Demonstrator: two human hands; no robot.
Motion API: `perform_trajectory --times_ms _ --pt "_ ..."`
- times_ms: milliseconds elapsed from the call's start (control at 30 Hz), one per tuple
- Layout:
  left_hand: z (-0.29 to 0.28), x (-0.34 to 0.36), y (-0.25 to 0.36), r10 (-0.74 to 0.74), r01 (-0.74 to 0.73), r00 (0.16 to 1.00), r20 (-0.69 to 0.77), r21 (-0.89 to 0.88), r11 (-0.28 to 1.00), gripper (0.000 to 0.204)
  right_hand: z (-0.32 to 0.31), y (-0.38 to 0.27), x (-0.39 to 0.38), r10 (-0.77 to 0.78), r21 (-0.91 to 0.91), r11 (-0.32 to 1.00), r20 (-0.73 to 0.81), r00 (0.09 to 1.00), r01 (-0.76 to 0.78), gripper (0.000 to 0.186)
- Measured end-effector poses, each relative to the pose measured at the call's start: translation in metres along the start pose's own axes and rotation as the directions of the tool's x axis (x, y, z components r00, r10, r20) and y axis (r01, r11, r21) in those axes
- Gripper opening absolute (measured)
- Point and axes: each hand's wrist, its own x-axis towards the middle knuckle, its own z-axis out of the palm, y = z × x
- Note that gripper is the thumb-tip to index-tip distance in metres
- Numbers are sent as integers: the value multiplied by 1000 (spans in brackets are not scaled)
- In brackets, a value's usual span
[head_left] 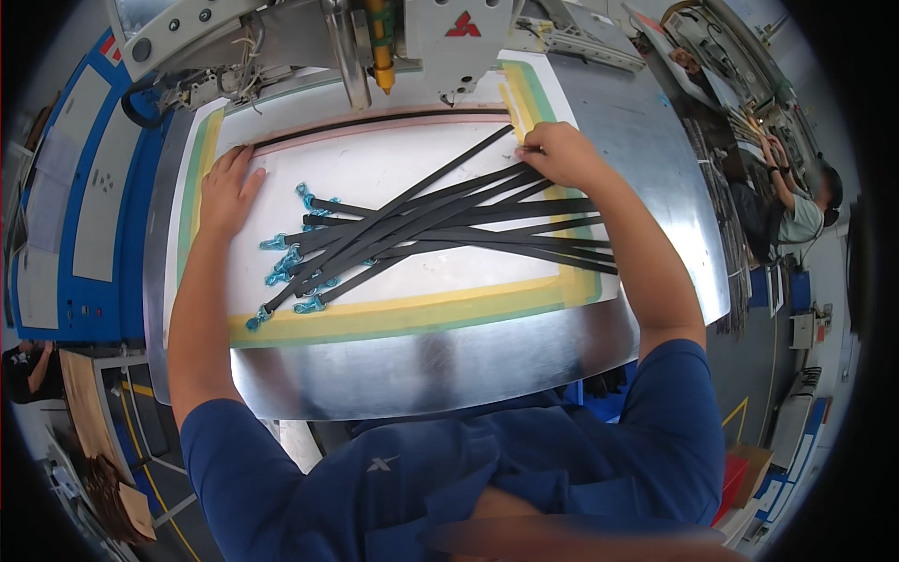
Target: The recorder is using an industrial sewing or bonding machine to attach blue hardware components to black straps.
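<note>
A single black strap (pixel 375 121) lies straight along a pink-outlined band near the far edge of a white board (pixel 253 281) bordered with yellow and green tape. At its left end my left hand (pixel 229 192) rests, fingers stretched out and thumb apart, gripping nothing. My right hand (pixel 560 155) is at the board's upper right, finger and thumb closed at the black straps in the pile (pixel 440 208); exactly which strap they pinch is partly hidden. These straps cross one another, with blue-wrapped snap hooks (pixel 284 270) at their left ends.
Above the board hangs a machine head (pixel 454 47) with a yellow nozzle (pixel 381 47) pointing down. The board lies on a shiny metal table (pixel 421 375). A blue cabinet (pixel 84 197) stands left. Another person (pixel 801 211) works at the far right; one more is at the left edge.
</note>
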Motion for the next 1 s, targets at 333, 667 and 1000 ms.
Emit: perform_trajectory --times_ms 333,667,1000 --pt "7 1 -1 -16 16 1000 21 22 1000 56 14 -15 29 -112 -68 992 -69 991 107 26" --pt "14 22 101 -12 13 998 54 -21 1000 67 23 -16 32 -133 -39 991 -126 983 129 27" --pt "25 42 190 24 -22 994 108 -25 999 70 35 -7 53 -118 -69 992 -173 978 108 36"
